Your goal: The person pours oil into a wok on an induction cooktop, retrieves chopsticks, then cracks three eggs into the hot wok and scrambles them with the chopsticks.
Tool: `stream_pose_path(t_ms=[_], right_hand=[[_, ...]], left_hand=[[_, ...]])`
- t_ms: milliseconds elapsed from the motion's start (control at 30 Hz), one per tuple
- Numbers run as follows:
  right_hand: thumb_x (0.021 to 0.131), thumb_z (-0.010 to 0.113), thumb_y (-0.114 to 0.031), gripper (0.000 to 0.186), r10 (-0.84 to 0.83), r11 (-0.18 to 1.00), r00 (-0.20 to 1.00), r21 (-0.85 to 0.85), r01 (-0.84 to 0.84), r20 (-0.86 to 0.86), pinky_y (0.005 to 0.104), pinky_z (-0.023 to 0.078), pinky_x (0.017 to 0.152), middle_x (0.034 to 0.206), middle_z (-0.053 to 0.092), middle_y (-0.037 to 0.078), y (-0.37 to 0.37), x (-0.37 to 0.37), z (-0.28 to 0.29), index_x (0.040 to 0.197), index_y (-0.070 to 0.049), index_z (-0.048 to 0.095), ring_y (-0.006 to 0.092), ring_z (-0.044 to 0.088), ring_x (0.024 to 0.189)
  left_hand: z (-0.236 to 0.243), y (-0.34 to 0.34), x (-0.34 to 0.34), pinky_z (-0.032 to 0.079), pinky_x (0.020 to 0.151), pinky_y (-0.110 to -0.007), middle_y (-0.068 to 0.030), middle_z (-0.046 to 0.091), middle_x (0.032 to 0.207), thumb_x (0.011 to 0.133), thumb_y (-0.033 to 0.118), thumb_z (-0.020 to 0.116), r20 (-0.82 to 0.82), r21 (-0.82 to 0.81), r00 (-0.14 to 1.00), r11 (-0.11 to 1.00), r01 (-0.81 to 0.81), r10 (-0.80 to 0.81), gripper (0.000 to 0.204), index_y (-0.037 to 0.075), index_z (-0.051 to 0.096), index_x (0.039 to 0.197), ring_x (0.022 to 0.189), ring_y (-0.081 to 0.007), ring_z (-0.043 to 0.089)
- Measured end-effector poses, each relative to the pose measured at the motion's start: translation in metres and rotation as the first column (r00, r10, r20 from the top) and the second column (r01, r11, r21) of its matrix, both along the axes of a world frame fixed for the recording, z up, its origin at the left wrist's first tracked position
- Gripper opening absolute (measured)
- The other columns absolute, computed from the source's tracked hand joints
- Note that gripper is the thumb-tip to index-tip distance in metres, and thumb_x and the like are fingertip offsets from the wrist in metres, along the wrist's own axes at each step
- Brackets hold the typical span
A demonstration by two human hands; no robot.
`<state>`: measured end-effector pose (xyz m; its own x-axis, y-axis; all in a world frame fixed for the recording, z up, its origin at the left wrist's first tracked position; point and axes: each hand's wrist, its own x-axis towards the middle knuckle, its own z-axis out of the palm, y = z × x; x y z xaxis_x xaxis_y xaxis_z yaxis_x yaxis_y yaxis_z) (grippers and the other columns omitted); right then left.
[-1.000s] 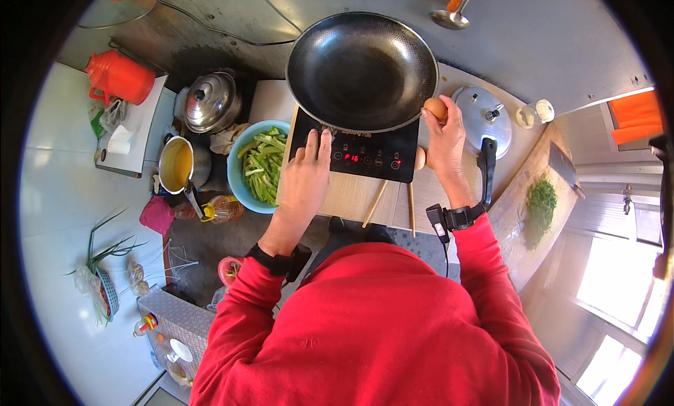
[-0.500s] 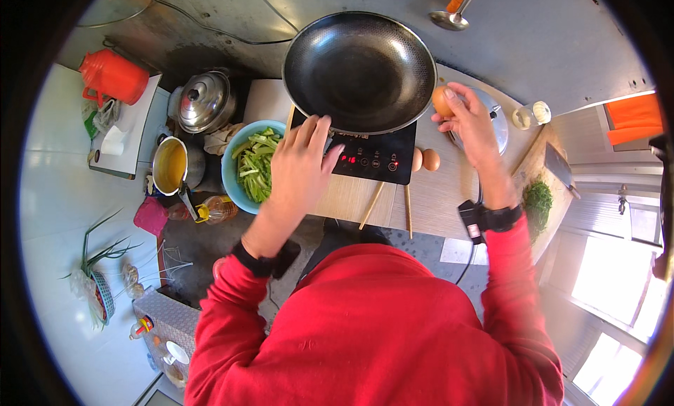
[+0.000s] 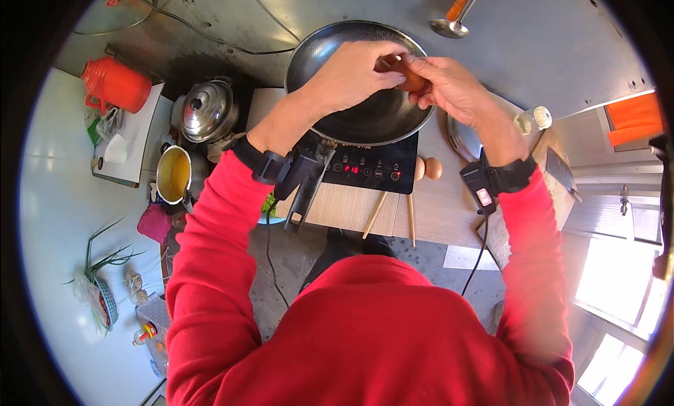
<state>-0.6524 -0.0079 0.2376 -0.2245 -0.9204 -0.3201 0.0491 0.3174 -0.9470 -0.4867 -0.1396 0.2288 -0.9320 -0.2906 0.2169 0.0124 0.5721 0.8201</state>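
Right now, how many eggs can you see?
3. One egg is held by both hands over the pan; two eggs lie on the wooden board beside the cooker. Others may be hidden.

Our left hand (image 3: 351,72) and right hand (image 3: 449,87) meet over black wok (image 3: 330,55), both gripping brown egg (image 3: 409,76) between fingertips. Wok sits on induction cooktop (image 3: 372,169). Two more eggs (image 3: 427,169) lie just beside cooktop; chopsticks (image 3: 393,213) rest on wooden board (image 3: 351,208). Lidded steel pot (image 3: 207,111) and red jug (image 3: 116,84) at left.
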Motion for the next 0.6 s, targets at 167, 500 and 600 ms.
stream_pose_path(t_ms=[167,500,600], right_hand=[[0.096,0.062,-0.047,0.049,-0.017,0.999,1.0,0.052,0.016,0.014,0.0229,0.05,0.055,0.089,0.066,0.01,-0.017,0.002,-0.024,0.106,0.001,0.063,0.0138,0.063,0.065],[0.097,0.06,-0.031,0.043,0.134,0.99,0.971,-0.025,-0.142,-0.198,0.029,0.056,0.075,0.107,0.068,0.009,-0.025,0.017,-0.026,0.126,0.001,0.061,0.0171,0.065,0.088],[0.095,0.058,-0.025,0.039,0.172,0.981,0.941,-0.035,-0.19,-0.293,0.0293,0.056,0.076,0.108,0.069,0.009,-0.028,0.017,-0.026,0.126,-0.001,0.062,0.0163,0.064,0.088]], left_hand=[[-0.024,-0.014,0.004,0.05,0.095,-0.028,-0.0073,0.067,0.112,0.09,0.005,0.068,0.043,0.285,0.995,0.955,0.075,-0.091,0.041,-0.002,0.056,0.129,0.104,-0.0147,0.064],[-0.04,-0.036,0.011,0.05,0.08,-0.025,-0.0059,0.068,0.099,0.085,0.012,0.07,0.185,0.383,0.977,0.909,-0.167,0.102,0.038,-0.003,0.062,0.119,0.086,-0.0102,0.063],[-0.042,-0.034,0.009,0.048,0.073,-0.023,-0.0034,0.066,0.093,0.086,0.014,0.067,0.169,0.389,0.978,0.903,-0.183,0.126,0.037,-0.003,0.062,0.119,0.079,-0.0085,0.059]])
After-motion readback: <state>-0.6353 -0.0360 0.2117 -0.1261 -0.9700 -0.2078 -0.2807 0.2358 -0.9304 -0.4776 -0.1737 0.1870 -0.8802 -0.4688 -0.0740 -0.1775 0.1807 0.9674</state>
